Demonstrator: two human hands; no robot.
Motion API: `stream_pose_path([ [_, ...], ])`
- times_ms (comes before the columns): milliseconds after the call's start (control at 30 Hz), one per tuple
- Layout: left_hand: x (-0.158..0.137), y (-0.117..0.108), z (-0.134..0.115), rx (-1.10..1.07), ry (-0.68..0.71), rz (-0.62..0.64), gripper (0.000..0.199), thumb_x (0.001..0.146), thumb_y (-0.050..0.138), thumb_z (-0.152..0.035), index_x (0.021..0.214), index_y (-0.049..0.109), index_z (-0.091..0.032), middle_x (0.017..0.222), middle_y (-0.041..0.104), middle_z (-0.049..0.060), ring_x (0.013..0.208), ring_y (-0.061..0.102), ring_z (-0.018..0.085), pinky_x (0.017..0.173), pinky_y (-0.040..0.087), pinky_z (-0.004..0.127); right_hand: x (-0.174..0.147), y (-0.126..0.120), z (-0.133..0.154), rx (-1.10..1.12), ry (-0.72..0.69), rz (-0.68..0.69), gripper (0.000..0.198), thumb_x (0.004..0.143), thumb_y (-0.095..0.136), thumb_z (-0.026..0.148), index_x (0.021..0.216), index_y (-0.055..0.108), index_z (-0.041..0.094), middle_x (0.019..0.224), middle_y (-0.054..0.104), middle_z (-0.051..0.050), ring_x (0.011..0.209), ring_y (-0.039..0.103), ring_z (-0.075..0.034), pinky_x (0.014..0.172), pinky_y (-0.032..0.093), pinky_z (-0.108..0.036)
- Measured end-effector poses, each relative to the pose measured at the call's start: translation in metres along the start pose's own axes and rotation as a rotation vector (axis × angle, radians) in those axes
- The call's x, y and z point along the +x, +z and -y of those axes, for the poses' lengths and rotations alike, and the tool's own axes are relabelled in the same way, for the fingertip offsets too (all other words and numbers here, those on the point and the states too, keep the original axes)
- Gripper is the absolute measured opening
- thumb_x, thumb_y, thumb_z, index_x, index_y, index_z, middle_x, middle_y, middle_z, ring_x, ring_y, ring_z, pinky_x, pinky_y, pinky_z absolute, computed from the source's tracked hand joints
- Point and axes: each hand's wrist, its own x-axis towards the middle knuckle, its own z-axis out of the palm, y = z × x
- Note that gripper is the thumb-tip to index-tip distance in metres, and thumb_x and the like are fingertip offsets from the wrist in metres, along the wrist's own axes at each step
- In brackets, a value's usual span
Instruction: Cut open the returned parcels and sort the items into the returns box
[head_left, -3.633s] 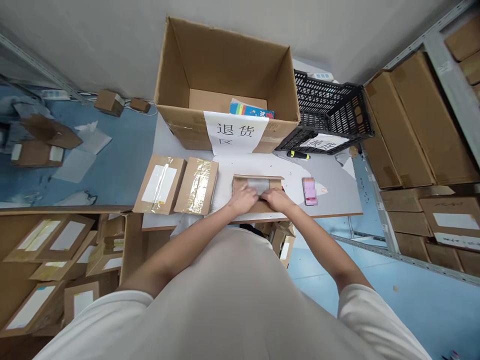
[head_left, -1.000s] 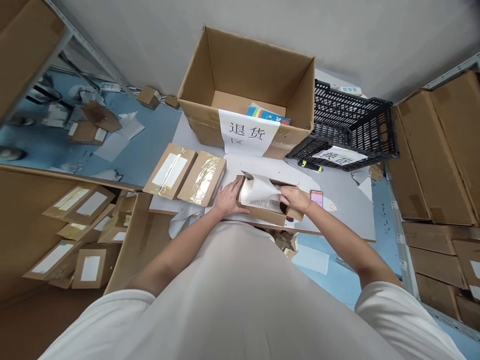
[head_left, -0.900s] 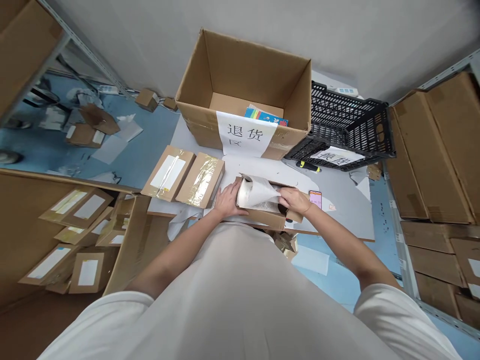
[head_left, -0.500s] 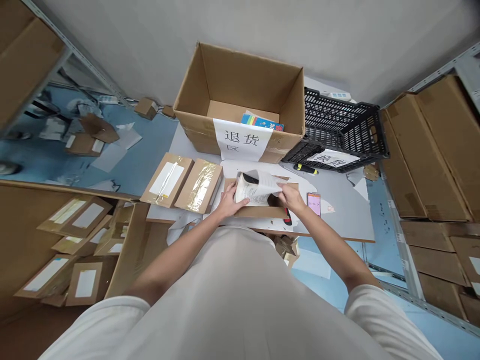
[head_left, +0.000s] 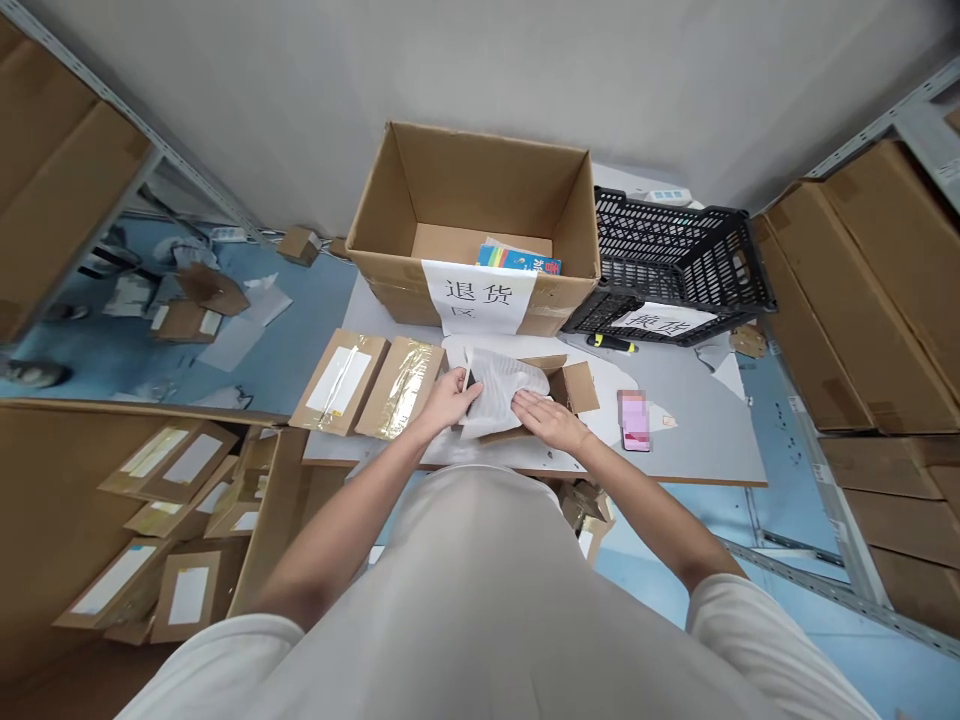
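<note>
A whitish translucent sheet of wrap (head_left: 499, 388) lies over a flat item above an open cardboard box (head_left: 571, 385). The item is mostly hidden; a dark patch of it shows at the left edge. My left hand (head_left: 450, 398) grips that edge, thumb on top. My right hand (head_left: 551, 420) rests on the right end of the wrap with its fingers stretched out flat. Left of my left hand lies a taped parcel (head_left: 401, 385), and beside it another labelled parcel (head_left: 341, 380).
Behind stands a large open carton (head_left: 390, 285) with blue books (head_left: 517, 259) inside. Beside it is a black plastic crate (head_left: 682, 270). A yellow-black cutter (head_left: 611, 343) and a phone (head_left: 634, 420) lie on the table (head_left: 705, 430). A bin of parcels (head_left: 187, 595) stands lower left.
The wrap now covers the item's printed white face, which was showing before. My right hand has gone from pinching the wrap's edge to lying flat on it. The item shifted slightly left.
</note>
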Motion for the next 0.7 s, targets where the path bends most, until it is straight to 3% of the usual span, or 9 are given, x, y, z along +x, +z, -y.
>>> stream_pose_path([
  [100,-0.003,0.0,0.0,-0.141,-0.002,-0.008,0.03,0.064,0.075,-0.038,0.078,0.06,-0.017,0.064,0.062,-0.001,0.06,0.058,0.015,0.06,0.045,0.026,-0.004,-0.003,0.011,0.018,0.083,0.007,0.038,0.094,0.044,0.023,0.131,0.055,0.022,0.135,0.056,-0.009,0.131,0.046,-0.023,0.11,0.039,-0.045],
  [200,-0.008,-0.004,-0.006,-0.346,0.032,-0.048,0.034,0.065,0.076,-0.037,0.087,0.061,-0.017,0.074,0.067,0.0,0.067,0.062,0.014,0.067,0.048,0.027,-0.014,-0.007,0.02,0.082,0.272,-0.109,0.056,0.087,0.057,0.038,0.138,0.046,0.021,0.146,0.041,-0.013,0.137,0.036,-0.029,0.111,0.035,-0.051],
  [300,-0.013,-0.008,-0.014,-0.518,0.043,-0.065,0.035,0.066,0.077,-0.034,0.093,0.062,-0.018,0.086,0.07,0.002,0.079,0.065,0.016,0.077,0.051,0.029,-0.016,-0.01,0.025,0.242,0.52,-0.352,0.065,0.085,0.057,0.048,0.142,0.039,0.024,0.151,0.032,-0.013,0.139,0.031,-0.029,0.112,0.031,-0.052],
  [400,-0.017,-0.004,-0.021,-0.667,0.039,-0.088,0.03,0.069,0.077,-0.03,0.093,0.063,-0.019,0.092,0.071,0.002,0.089,0.066,0.017,0.085,0.052,0.031,-0.003,-0.011,0.029,0.511,0.695,-0.686,0.067,0.087,0.049,0.053,0.145,0.03,0.025,0.153,0.028,-0.012,0.141,0.029,-0.025,0.112,0.03,-0.049],
  [467,-0.019,0.002,-0.026,-0.76,0.046,-0.097,0.027,0.071,0.076,-0.027,0.095,0.063,-0.019,0.095,0.071,0.003,0.095,0.066,0.017,0.09,0.051,0.031,0.012,-0.013,0.033,0.681,0.774,-0.947,0.066,0.089,0.045,0.053,0.146,0.024,0.026,0.152,0.028,-0.012,0.138,0.033,-0.023,0.11,0.034,-0.047],
  [533,-0.02,0.01,-0.029,-0.841,0.044,-0.076,0.026,0.074,0.073,-0.023,0.098,0.063,-0.019,0.099,0.072,0.004,0.1,0.065,0.017,0.093,0.05,0.031,0.027,-0.017,0.041,0.823,0.801,-1.121,0.064,0.087,0.049,0.051,0.142,0.027,0.028,0.148,0.034,-0.011,0.131,0.043,-0.021,0.105,0.039,-0.044],
  [600,-0.02,0.018,-0.033,-0.898,0.026,-0.051,0.027,0.075,0.071,-0.016,0.101,0.063,-0.019,0.099,0.072,0.004,0.101,0.065,0.017,0.094,0.05,0.032,0.041,-0.02,0.051,1.008,0.758,-1.124,0.059,0.081,0.059,0.047,0.134,0.039,0.029,0.139,0.045,-0.009,0.121,0.051,-0.02,0.1,0.043,-0.042],
  [700,-0.02,0.027,-0.036,-0.934,-0.001,-0.036,0.034,0.072,0.069,-0.008,0.103,0.063,-0.018,0.097,0.072,0.004,0.096,0.067,0.017,0.093,0.052,0.033,0.062,-0.022,0.064,1.377,0.659,-0.899,0.036,0.074,0.063,0.039,0.107,0.06,0.024,0.115,0.063,-0.006,0.108,0.058,-0.022,0.092,0.048,-0.041],
])
